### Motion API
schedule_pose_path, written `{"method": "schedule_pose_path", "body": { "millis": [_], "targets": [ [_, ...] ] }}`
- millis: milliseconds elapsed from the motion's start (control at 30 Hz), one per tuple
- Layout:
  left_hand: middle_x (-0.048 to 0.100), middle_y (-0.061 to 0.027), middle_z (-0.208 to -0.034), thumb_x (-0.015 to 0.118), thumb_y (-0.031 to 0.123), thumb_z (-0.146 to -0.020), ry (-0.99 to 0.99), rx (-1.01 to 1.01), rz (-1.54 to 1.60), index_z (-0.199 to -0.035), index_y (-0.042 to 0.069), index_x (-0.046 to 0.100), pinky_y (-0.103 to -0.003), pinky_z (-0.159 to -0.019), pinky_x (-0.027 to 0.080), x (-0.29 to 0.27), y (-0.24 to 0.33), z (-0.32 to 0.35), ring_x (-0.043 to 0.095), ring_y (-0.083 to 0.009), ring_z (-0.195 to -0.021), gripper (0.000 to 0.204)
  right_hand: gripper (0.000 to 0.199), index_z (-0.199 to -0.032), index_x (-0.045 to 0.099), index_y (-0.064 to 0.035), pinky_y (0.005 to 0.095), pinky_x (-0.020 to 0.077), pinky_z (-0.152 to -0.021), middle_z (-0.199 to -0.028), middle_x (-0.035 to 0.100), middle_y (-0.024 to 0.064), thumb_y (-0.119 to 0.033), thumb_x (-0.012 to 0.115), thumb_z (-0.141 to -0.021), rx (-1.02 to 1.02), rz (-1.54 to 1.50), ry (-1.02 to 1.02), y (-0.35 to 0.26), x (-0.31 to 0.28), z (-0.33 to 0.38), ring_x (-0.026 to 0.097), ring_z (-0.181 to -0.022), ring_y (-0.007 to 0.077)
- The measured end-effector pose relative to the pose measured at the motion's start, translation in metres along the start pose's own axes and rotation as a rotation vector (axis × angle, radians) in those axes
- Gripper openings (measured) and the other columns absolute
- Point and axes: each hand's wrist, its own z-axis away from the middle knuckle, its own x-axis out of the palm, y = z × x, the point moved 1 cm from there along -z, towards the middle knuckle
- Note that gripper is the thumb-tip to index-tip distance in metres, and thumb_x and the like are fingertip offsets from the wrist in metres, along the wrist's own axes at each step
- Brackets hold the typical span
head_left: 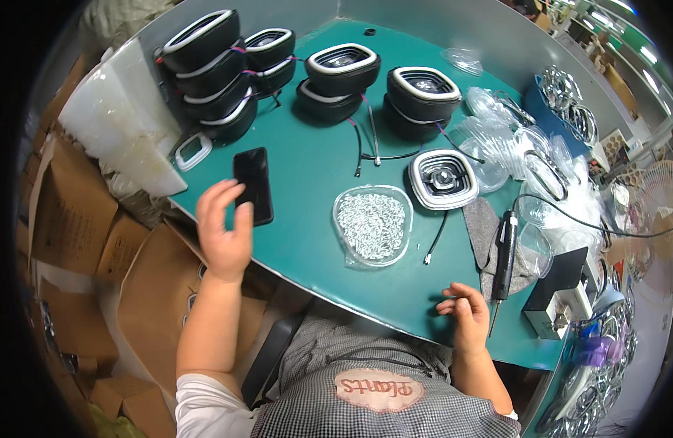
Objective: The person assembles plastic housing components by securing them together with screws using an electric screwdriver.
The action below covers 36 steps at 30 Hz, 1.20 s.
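My left hand point(225, 232) hovers at the table's left edge, fingers apart and holding nothing, beside a black smartphone point(254, 186). Near the front edge, my right hand point(468, 312) is raised with loosely curled fingers and nothing visible in it. An electric screwdriver point(506, 255) with a black body lies just beyond it on a grey cloth point(481, 226). Between the hands sits a clear plastic tray point(338, 241) full of small silvery screws point(373, 225). Behind the tray is a single black lamp-like unit point(444, 179) with a white rim and a short cable.
Stacked black housings with white rims point(343, 62) line the back of the green table point(300, 248). Clear plastic covers point(490, 139) and a blue bin point(544, 109) of metal rings fill the right side. A black box-shaped device point(563, 292) stands at the right corner; cardboard boxes point(95, 212) lie at left.
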Motion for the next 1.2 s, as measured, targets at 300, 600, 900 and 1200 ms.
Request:
{"method": "schedule_pose_path", "body": {
  "millis": [300, 600, 900, 1200],
  "targets": [
    [0.053, -0.0185, -0.132, 0.068, 0.045, -0.087, -0.493, -0.508, 0.61, -0.146, 0.003, 0.033, -0.037, -0.091, 0.047, 0.185, 0.082, -0.103, 0.055, -0.0259, -0.115, 0.08, 0.028, -0.12, 0.058, 0.0048, 0.0305, 0.0542, -0.078, -0.107, 0.064, 0.0161, -0.005, 0.057, -0.094, 0.011, -0.042, -0.038, 0.011, 0.001, 0.005, 0.066, -0.087, 0.0191],
    [0.059, -0.013, -0.122, 0.068, 0.064, -0.079, -0.683, -1.085, 0.518, -0.134, 0.005, 0.052, -0.04, -0.079, 0.045, 0.297, 0.076, -0.161, 0.055, -0.0278, -0.101, 0.082, 0.027, -0.116, 0.062, 0.0045, 0.0295, 0.0548, -0.079, -0.103, 0.065, 0.0139, -0.007, 0.062, -0.092, 0.044, -0.022, -0.083, 0.004, -0.002, 0.004, 0.067, -0.087, 0.0187],
    [0.061, -0.0093, -0.107, 0.062, 0.034, -0.082, -0.502, -0.992, 0.639, -0.113, 0.005, 0.055, -0.042, -0.077, 0.047, 0.28, 0.08, -0.168, 0.058, -0.0239, -0.097, 0.043, 0.028, -0.118, 0.062, 0.0022, 0.0276, 0.0541, -0.079, -0.104, 0.065, 0.0124, -0.007, 0.062, -0.092, 0.05, -0.017, -0.116, 0.001, -0.004, 0.001, 0.067, -0.087, 0.0164],
    [0.068, -0.0123, -0.107, 0.057, 0.026, -0.088, -0.693, -0.958, 1.436, -0.112, -0.001, 0.061, -0.042, -0.089, 0.05, 0.163, 0.185, -0.118, 0.065, -0.0241, -0.098, 0.037, 0.035, -0.128, 0.053, 0.0034, 0.0318, 0.0539, -0.079, -0.111, 0.063, 0.0152, -0.013, 0.057, -0.097, -0.001, -0.283, 0.027, -0.005, -0.021, 0.001, 0.065, -0.088, 0.0202]
  ]
}}
